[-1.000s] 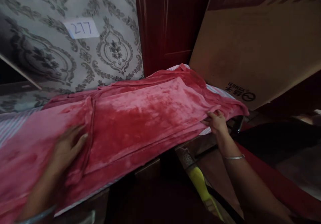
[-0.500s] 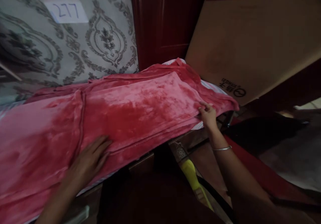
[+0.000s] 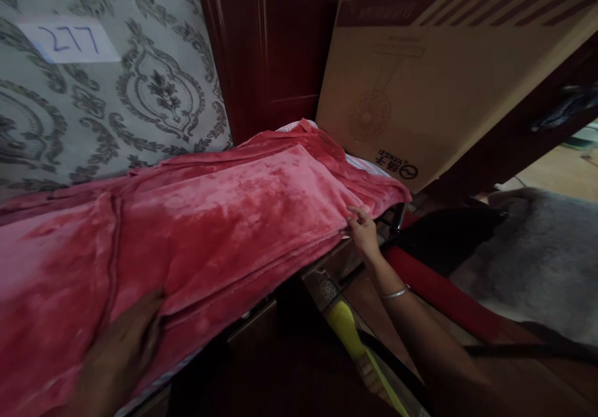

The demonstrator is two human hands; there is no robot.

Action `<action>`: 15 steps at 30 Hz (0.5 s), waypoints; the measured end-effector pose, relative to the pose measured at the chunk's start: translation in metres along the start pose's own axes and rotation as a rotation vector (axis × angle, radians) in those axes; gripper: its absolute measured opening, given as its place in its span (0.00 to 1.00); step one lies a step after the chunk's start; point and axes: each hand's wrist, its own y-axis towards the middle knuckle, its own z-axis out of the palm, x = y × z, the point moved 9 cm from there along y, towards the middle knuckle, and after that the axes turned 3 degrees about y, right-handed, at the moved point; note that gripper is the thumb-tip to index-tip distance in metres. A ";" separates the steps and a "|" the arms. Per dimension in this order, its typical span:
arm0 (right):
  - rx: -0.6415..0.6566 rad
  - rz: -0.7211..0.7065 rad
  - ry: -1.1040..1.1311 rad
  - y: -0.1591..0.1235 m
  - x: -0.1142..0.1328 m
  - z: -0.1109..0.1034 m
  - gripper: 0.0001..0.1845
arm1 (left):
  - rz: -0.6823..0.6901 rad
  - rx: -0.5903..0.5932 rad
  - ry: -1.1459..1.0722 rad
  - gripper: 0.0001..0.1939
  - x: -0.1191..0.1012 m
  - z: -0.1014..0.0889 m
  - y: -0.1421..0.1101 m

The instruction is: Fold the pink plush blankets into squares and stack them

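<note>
The left hand (image 3: pixel 122 347), half curled, has moved past the fold (image 3: pixel 113 236); I can't tell if it grips. The right hand (image 3: pixel 364 233) still pinches the red blanket (image 3: pixel 233 217) on striped cloth (image 3: pixel 367 166), so both hold places are near the front edge.

Under my fingers (image 3: pixel 359 215) the blanket (image 3: pixel 233 217) is rose pink, mottled with patches of deeper red. The sheet (image 3: pixel 369 165) showing beneath is white with pale stripes. My bangle (image 3: pixel 396 293) is silver. Before me I see pale grey wallpaper (image 3: pixel 159 90) with darker grey medallions and leafy scrolls, a white card (image 3: pixel 72 38) with bluish figures, a dark red door (image 3: pixel 289 43), and a brown carton (image 3: pixel 448 74) bearing dark red slanting stripes and black lettering.
</note>
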 end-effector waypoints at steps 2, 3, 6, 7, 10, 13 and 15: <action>0.013 0.024 0.004 -0.002 -0.006 0.000 0.34 | 0.044 -0.001 0.007 0.18 -0.005 0.001 0.003; 0.014 0.026 0.006 -0.002 -0.007 0.000 0.35 | 0.045 0.007 0.000 0.18 -0.006 0.002 0.004; -0.022 0.006 0.006 0.003 -0.003 -0.008 0.37 | -0.020 0.015 -0.036 0.20 0.000 0.001 0.005; -0.048 -0.007 0.003 0.005 -0.001 -0.013 0.37 | -0.047 0.005 -0.043 0.21 0.003 0.000 0.003; -0.105 -0.037 -0.029 0.015 0.005 -0.030 0.34 | -0.079 -0.043 -0.054 0.26 0.009 -0.003 -0.005; -0.115 -0.040 -0.056 0.024 0.008 -0.042 0.32 | -0.073 -0.055 -0.070 0.31 0.011 0.000 -0.015; -0.125 -0.033 -0.044 0.028 0.008 -0.046 0.32 | -0.122 -0.056 -0.079 0.34 0.017 0.003 -0.021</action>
